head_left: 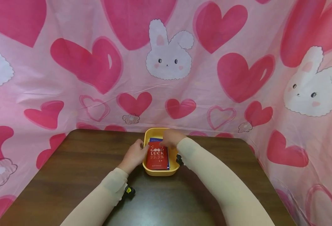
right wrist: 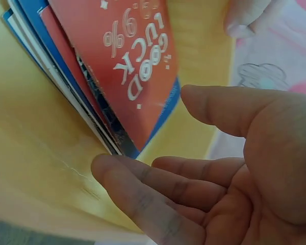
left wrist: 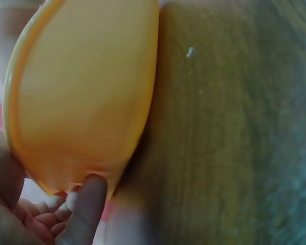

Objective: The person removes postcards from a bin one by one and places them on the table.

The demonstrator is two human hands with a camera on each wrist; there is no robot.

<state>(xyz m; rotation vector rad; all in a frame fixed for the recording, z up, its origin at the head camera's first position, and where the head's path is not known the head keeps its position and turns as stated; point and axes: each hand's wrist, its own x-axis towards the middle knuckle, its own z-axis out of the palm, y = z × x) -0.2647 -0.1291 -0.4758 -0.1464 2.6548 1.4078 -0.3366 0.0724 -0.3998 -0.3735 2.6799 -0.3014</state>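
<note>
A yellow plastic basin (head_left: 160,173) stands at the far side of the table. Inside it leans a stack of small thin booklets, topped by a red booklet (head_left: 157,160) printed "GOOD LUCK". Blue booklets (head_left: 154,139) and further edges show behind the red cover. My left hand (head_left: 134,156) grips the basin's left side, its fingers against the outer wall (left wrist: 86,97) in the left wrist view. My right hand (head_left: 172,138) reaches over the right rim. In the right wrist view its thumb and fingers (right wrist: 137,196) are spread apart beside the stack's corner, holding nothing.
The basin stands on a dark brown wooden table (head_left: 92,157). Behind and beside the table hangs a pink cloth (head_left: 160,91) printed with hearts and rabbits, close to the basin's far end. A small white speck (left wrist: 190,52) lies on the wood.
</note>
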